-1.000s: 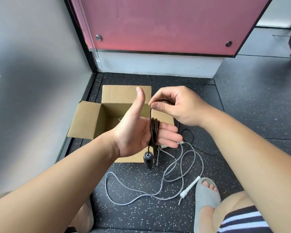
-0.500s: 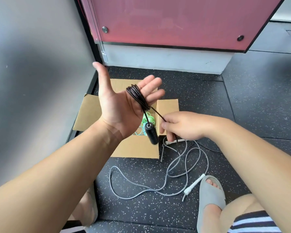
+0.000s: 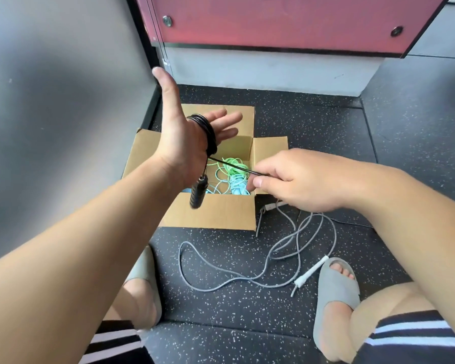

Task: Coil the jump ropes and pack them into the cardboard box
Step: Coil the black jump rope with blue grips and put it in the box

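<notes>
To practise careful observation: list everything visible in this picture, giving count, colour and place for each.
cardboard box: one, brown, open on the floor
green rope: one tangle, green, inside the box
light blue rope: one tangle, light blue, inside the box
black jump rope: one, black, coiled round the left hand
grey jump rope: one, grey, white handles, loose on the floor
panel: one, pink, back wall
slippers: two, grey, on the feet
left hand: one, open, inside the coil
right hand: one, pinches the black strand
</notes>
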